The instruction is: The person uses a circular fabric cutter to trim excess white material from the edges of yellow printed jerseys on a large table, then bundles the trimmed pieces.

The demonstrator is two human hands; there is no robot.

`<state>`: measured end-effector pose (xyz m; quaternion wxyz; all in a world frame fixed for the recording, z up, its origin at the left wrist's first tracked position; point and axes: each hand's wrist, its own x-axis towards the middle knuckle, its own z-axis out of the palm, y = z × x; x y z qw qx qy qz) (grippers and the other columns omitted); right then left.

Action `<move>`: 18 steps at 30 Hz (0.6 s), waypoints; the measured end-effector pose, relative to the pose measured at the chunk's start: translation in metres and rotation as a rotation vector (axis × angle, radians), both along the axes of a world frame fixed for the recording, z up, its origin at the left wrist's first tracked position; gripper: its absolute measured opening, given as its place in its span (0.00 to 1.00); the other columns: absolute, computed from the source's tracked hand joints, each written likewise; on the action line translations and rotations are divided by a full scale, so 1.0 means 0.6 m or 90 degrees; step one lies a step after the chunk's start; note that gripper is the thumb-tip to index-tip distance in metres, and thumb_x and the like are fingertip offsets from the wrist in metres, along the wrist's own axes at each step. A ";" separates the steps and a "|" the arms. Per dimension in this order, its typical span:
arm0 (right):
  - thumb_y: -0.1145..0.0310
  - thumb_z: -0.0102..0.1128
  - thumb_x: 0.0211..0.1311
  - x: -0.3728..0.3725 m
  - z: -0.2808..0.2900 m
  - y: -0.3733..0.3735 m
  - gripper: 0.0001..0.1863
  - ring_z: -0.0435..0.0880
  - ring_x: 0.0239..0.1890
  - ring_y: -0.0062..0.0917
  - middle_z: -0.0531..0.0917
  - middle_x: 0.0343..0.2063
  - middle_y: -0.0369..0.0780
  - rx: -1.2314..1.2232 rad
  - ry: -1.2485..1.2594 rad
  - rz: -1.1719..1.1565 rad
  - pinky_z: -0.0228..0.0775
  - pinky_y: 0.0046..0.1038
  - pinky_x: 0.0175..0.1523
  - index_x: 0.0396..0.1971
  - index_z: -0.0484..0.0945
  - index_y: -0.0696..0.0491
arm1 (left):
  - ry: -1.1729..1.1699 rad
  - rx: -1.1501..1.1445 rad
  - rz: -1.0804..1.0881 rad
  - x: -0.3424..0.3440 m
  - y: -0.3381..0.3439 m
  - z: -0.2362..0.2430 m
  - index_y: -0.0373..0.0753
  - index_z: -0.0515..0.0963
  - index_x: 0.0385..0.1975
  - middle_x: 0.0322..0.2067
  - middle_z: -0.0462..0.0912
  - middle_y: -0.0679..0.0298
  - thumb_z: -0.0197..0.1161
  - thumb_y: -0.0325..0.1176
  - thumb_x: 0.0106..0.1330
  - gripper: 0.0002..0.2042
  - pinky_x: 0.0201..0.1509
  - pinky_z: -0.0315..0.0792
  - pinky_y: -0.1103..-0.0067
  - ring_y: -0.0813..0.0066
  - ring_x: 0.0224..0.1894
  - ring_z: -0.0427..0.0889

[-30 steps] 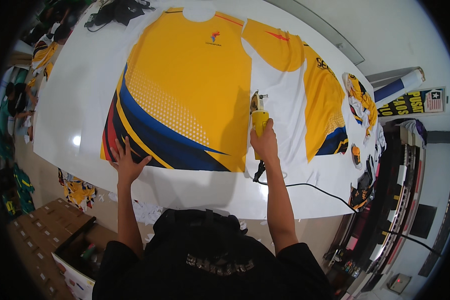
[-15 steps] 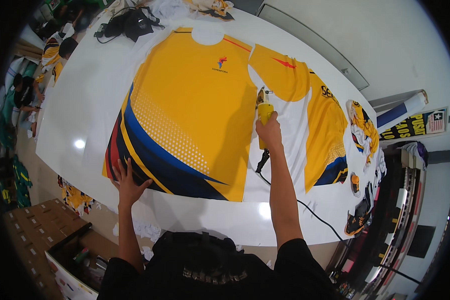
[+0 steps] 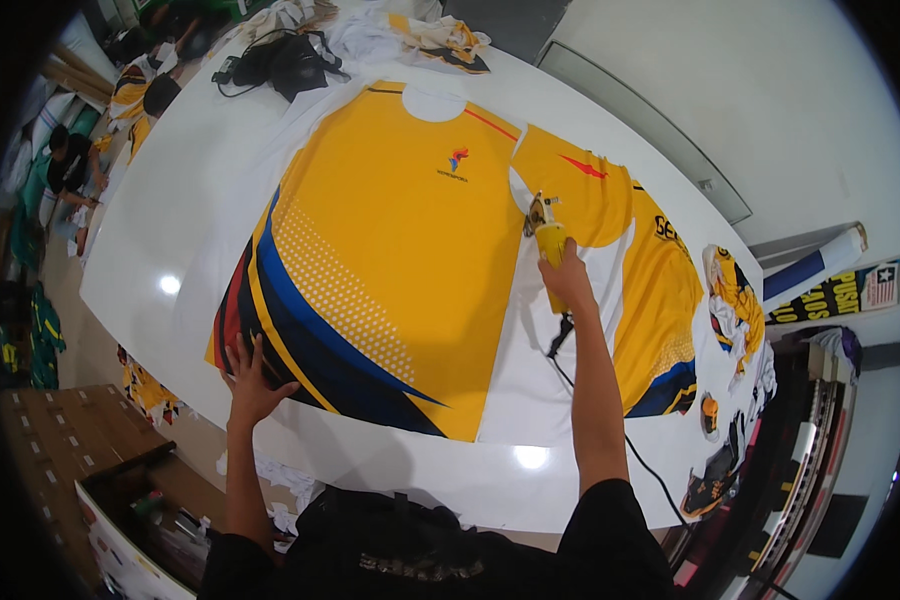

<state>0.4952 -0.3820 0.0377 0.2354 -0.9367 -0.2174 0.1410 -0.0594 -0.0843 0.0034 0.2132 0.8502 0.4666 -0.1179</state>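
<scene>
My left hand [image 3: 257,385] lies spread on the dark striped lower corner of a yellow jersey panel [image 3: 380,245], which has a small logo and a dotted band. My right hand [image 3: 567,275] grips a yellow electric cloth cutter [image 3: 548,240], its metal head at the panel's right edge below the armhole, its black cord [image 3: 650,475] running down over the table edge. White fabric [image 3: 505,380] shows right of that edge, under another, rumpled yellow piece [image 3: 655,305] with dark lettering partly visible.
The white table [image 3: 150,250] carries a black bag [image 3: 295,65] at the back and fabric heaps [image 3: 730,300] on the right, near a small orange object [image 3: 710,410]. A co-worker [image 3: 70,165] is at left, cardboard boxes [image 3: 60,450] at lower left, rolls [image 3: 810,265] by the wall.
My right hand and cutter have advanced along the panel's right edge toward its armhole. My left hand stays on the striped corner. The whole scene has shifted lower in the view.
</scene>
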 end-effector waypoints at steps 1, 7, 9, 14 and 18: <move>0.57 0.65 0.61 -0.003 0.009 -0.016 0.46 0.84 0.54 0.60 0.83 0.50 0.66 -0.011 0.003 0.024 0.78 0.49 0.58 0.72 0.54 0.65 | -0.003 0.004 0.001 -0.003 -0.001 -0.001 0.53 0.49 0.83 0.83 0.33 0.52 0.81 0.64 0.45 0.65 0.76 0.32 0.32 0.39 0.83 0.30; 0.58 0.66 0.61 0.049 0.029 -0.052 0.48 0.83 0.57 0.58 0.82 0.53 0.64 -0.052 0.039 0.107 0.76 0.47 0.61 0.75 0.53 0.62 | 0.011 -0.003 0.015 0.008 -0.004 0.001 0.54 0.49 0.83 0.84 0.32 0.54 0.83 0.61 0.43 0.66 0.78 0.30 0.36 0.41 0.84 0.29; 0.58 0.66 0.61 0.066 0.032 -0.044 0.48 0.84 0.56 0.57 0.82 0.53 0.64 -0.043 0.035 0.131 0.76 0.47 0.60 0.75 0.54 0.62 | 0.010 -0.008 0.024 0.012 -0.003 0.002 0.54 0.49 0.83 0.84 0.32 0.55 0.84 0.61 0.42 0.66 0.78 0.30 0.36 0.43 0.84 0.28; 0.58 0.67 0.61 0.102 0.033 -0.043 0.47 0.85 0.54 0.56 0.83 0.50 0.64 -0.058 0.029 0.170 0.77 0.43 0.59 0.75 0.55 0.63 | 0.003 -0.012 0.033 0.015 -0.004 0.000 0.55 0.49 0.83 0.84 0.33 0.57 0.85 0.59 0.41 0.66 0.79 0.29 0.38 0.45 0.84 0.29; 0.59 0.64 0.61 0.122 0.027 -0.045 0.46 0.83 0.57 0.56 0.82 0.53 0.64 -0.014 0.027 0.222 0.75 0.44 0.62 0.75 0.55 0.62 | -0.009 -0.004 0.032 0.012 -0.002 -0.006 0.55 0.49 0.83 0.84 0.33 0.57 0.85 0.59 0.42 0.66 0.79 0.29 0.38 0.46 0.84 0.29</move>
